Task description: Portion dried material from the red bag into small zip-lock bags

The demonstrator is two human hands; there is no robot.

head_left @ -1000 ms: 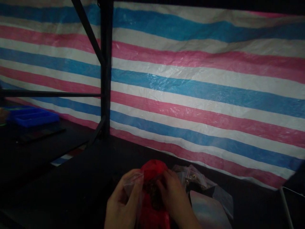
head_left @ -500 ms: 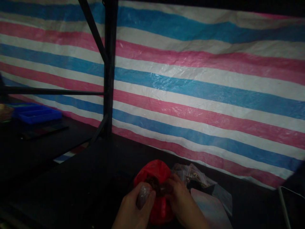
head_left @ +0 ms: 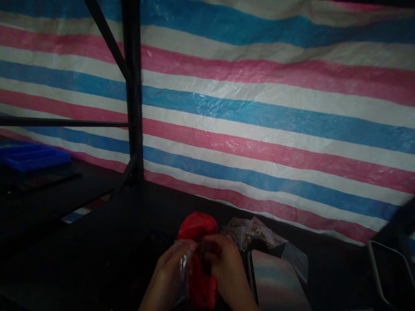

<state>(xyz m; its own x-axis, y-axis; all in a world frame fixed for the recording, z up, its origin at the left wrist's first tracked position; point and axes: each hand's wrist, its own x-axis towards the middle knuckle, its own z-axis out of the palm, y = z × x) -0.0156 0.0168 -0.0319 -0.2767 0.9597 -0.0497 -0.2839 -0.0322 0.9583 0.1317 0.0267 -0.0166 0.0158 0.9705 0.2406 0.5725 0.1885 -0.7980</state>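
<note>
Red and crumpled, a plastic bag (head_left: 198,223) sits at the bottom centre of the frame, on the black counter (head_left: 81,255). The left hand (head_left: 166,271) has its fingers clamped on a clear plastic bag (head_left: 184,272), at the red one's left side. The right hand (head_left: 227,264) curls its fingers over the red bag; whether they pinch anything, I cannot tell. Clear zip bags (head_left: 257,231) lie just beyond it, near a shiny flat-topped object (head_left: 275,276) at lower right. A blue tray (head_left: 40,159) rests at the left edge.

Dim light, soft glare on striped sheeting (head_left: 259,116), black tabletop (head_left: 81,255) sunk in shadow
</note>
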